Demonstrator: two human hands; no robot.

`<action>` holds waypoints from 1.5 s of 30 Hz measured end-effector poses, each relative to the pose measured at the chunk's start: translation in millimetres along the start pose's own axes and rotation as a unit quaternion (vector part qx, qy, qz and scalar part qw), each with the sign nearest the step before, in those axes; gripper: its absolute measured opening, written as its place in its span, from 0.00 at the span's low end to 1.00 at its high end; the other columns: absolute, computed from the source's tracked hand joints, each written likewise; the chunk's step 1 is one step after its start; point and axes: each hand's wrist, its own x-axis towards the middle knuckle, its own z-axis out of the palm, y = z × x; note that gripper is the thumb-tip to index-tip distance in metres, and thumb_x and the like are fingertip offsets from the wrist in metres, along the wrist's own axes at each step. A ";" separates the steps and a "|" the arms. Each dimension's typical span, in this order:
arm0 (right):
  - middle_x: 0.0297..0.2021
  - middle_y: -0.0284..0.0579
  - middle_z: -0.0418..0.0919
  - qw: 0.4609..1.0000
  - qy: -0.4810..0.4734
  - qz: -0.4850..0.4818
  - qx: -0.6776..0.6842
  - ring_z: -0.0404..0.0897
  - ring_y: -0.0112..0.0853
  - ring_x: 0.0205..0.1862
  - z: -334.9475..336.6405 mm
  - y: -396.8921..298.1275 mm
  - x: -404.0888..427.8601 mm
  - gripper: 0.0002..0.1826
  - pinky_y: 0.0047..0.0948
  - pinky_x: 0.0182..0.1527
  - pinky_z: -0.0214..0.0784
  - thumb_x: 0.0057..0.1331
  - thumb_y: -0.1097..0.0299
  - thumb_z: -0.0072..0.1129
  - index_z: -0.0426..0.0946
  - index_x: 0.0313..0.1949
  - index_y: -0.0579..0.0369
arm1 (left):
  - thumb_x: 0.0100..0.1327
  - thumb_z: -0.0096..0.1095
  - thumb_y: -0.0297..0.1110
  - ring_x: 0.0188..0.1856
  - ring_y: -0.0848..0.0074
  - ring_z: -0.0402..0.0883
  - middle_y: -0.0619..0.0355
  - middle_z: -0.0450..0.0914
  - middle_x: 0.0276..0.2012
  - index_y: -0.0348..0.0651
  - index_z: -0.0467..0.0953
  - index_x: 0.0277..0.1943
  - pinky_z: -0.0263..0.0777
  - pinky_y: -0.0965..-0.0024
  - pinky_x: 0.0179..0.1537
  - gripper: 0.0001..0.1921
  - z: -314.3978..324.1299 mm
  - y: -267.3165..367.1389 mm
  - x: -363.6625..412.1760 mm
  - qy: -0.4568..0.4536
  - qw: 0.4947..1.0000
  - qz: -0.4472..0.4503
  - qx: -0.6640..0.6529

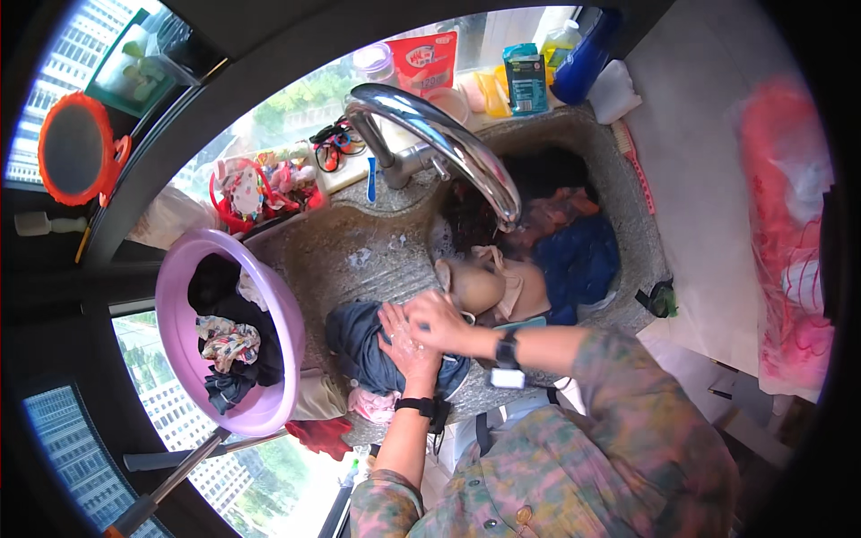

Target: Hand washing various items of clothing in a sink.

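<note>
My left hand (407, 346) lies flat, wet and sudsy, on a grey-blue garment (360, 336) bunched on the ridged washboard slope of the stone sink (323, 249). Over its back crosses my right hand (437, 323), fingers curled; whether anything is inside them is hidden. Just beyond, beige cloth with straps (518, 282) rests at the edge of the basin. Dark blue cloth (578, 259) and other dark, wet laundry (548, 171) fill the basin behind it. A chrome faucet (430, 128) arches above the basin.
At left, a purple plastic basin (296, 336) holds clothes. Folded beige cloth (321, 395), pink cloth (373, 405) and red cloth (319, 436) lie beside it. Hair accessories (262, 188) and a red pouch (427, 60) line the sill. A pink-handled brush (635, 165) lies on the right.
</note>
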 end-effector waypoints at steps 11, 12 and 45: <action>0.41 0.44 0.81 0.993 -0.018 0.008 -0.119 0.75 0.45 0.50 36.2 33.0 79.6 0.12 0.49 0.54 0.60 0.61 0.56 0.62 0.79 0.25 0.49 | 0.62 0.62 0.51 0.80 0.57 0.46 0.46 0.56 0.77 0.34 0.61 0.72 0.43 0.42 0.72 0.41 -20.6 8.9 -0.2 -0.018 0.993 0.007 -0.121; 0.47 0.45 0.80 0.988 0.084 0.046 -0.121 0.74 0.44 0.54 32.0 27.2 74.3 0.14 0.48 0.55 0.59 0.61 0.55 0.63 0.79 0.25 0.50 | 0.62 0.62 0.50 0.80 0.58 0.46 0.47 0.55 0.77 0.35 0.59 0.73 0.43 0.42 0.73 0.42 -21.4 7.7 1.1 -0.016 0.992 -0.010 -0.128; 0.41 0.40 0.81 0.993 -0.017 0.017 -0.119 0.75 0.40 0.49 26.3 28.2 76.0 0.10 0.46 0.51 0.60 0.59 0.57 0.64 0.78 0.27 0.48 | 0.59 0.64 0.52 0.81 0.59 0.44 0.47 0.52 0.78 0.32 0.61 0.73 0.43 0.42 0.72 0.44 -19.2 9.0 7.3 -0.015 0.992 0.003 -0.127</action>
